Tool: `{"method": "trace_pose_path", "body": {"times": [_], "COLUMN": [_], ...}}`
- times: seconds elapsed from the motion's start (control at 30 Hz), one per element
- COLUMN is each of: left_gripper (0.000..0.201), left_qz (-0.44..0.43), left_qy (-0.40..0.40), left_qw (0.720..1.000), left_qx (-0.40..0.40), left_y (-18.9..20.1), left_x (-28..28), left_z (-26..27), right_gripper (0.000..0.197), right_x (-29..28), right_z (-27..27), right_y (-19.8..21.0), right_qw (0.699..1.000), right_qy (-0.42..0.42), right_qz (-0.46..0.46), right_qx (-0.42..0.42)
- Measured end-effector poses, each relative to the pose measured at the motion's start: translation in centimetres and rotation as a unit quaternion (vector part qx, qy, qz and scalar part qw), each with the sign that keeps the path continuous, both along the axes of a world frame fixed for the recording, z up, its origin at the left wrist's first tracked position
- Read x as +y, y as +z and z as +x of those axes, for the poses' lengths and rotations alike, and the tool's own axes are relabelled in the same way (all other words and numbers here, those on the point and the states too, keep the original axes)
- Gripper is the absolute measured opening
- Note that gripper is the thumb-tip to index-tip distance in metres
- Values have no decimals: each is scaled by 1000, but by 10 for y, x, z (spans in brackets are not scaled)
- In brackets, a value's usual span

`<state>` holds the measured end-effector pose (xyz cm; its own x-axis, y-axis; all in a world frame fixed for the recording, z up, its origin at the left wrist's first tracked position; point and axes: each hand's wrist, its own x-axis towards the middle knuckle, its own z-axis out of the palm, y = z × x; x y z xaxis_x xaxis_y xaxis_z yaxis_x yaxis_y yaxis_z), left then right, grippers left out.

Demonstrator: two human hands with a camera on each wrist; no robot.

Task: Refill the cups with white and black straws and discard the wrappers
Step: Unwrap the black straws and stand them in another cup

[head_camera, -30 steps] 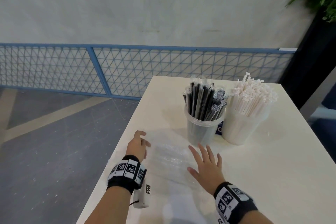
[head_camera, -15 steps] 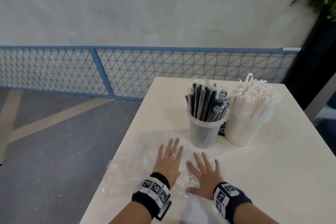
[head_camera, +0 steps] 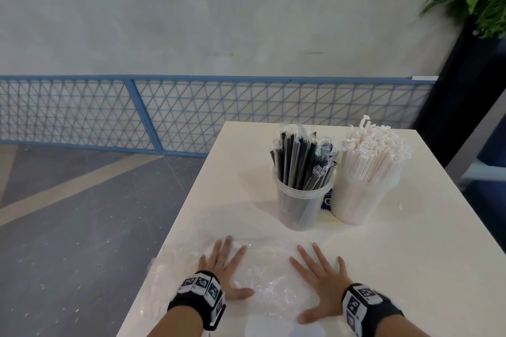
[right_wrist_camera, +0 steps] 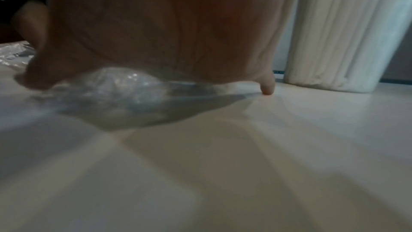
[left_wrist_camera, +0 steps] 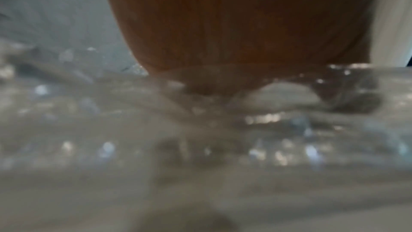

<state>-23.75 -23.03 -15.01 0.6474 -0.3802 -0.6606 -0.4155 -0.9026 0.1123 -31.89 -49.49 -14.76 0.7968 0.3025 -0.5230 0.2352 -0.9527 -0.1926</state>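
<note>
Down at the near edge of the white table [head_camera: 410, 241] lies the clear plastic wrapper [head_camera: 262, 279] — thin, crinkled film, nearly see-through, catching small glints of light along its creases. It spreads flat across the tabletop, and its left end reaches the table's left edge. Both hands press on it, palms down. The left hand [head_camera: 223, 268] has its fingers straight and spread, the thumb pointing inward over the film; the right hand [head_camera: 321, 279] lies just as flat, fingers fanned, on the wrapper's right end. Neither hand grips anything (the fingers show no curl in the head view). From the left wrist the film fills the lower frame as a blurred, wrinkled sheet [left_wrist_camera: 200, 130] under the palm [left_wrist_camera: 234, 24]. From the right wrist a puffed fold of it [right_wrist_camera: 116, 94] bulges beneath the palm [right_wrist_camera: 167, 24], and one fingertip touches bare table beyond it.

Further back stand two clear cups, side by side and touching — the left one [head_camera: 299, 208] packed with upright black straws [head_camera: 298, 161] in clear sleeves, the right one [head_camera: 358, 200] packed with white paper-wrapped straws [head_camera: 369, 153]. Both cups are well apart from the hands.
</note>
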Motion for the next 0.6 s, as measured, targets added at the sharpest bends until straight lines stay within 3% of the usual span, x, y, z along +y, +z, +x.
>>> {"method": "trace_pose_path", "body": {"times": [0.07,0.13,0.2,0.27,0.37,0.43,0.5,0.6], "left_gripper": [128,128,127,118,99,86,84,108], "left_qz": [-13,-18,-12,5,16,-71,-235,-424], "left_qy": [6,8,7,6,5,37,118,199], "left_qw": [1000,1000,1000,1000,997,983,944,877], "left_qx": [-1,-7,-10,-18,-82,-168,-201,-106], "left_y": [0,-2,-3,3,33,61,85,114], "left_x": [2,5,6,2,-17,-35,-51,-75], "left_z": [4,8,11,14,22,30,39,56], "right_gripper": [114,114,122,124,125,122,117,77], "right_x": [-13,-18,-23,-28,-20,-14,-10,-11], "right_z": [-7,-15,-19,-19,-15,-4,1,18], "right_y": [-8,-1,-20,-35,-1,29,66,101], "right_qw": [999,994,980,973,978,980,942,819], "right_qy": [5,-54,-110,-125,-117,-127,-236,-329], "right_qz": [-22,-76,-66,-59,-69,-3,151,305], "right_qx": [-29,-62,-151,-184,-159,-150,-186,-359]}}
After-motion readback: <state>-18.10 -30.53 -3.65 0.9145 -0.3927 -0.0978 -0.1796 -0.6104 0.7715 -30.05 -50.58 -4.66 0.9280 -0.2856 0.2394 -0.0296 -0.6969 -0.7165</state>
